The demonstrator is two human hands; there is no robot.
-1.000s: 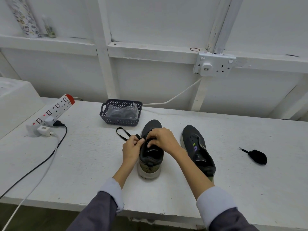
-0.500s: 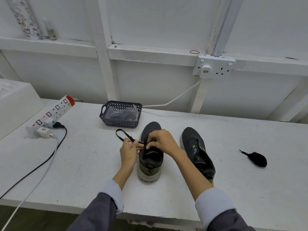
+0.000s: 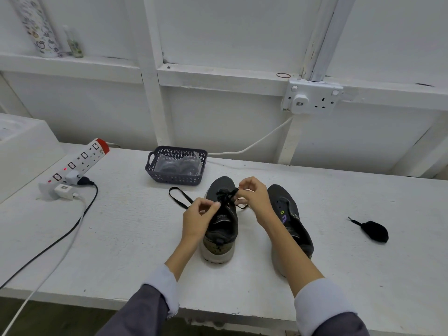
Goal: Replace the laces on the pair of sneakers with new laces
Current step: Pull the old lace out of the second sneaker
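Hands meet over a dark grey knit sneaker with a pale sole, which stands heel toward the person near the middle of the white painted table. The left hand pinches the flat black lace between thumb and forefinger at the shoe's nine o'clock side. A loop of that lace trails over the table toward ten o'clock. The right hand pinches the other run of the lace at about one o'clock of the shoe, its remaining fingers curled above.

Half a second ago both hands sat close together over the tongue. Now they have drawn apart, the right one further toward the toe, and black lacing shows across the front eyelets between them.

The second dark grey sneaker lies at three o'clock of the first, just beside the right forearm, unmoved. A dark perforated plastic basket holding clear packets sits at eleven o'clock. A balled-up black lace rests well apart at three o'clock. A white power strip with a red end lies far off at ten o'clock.
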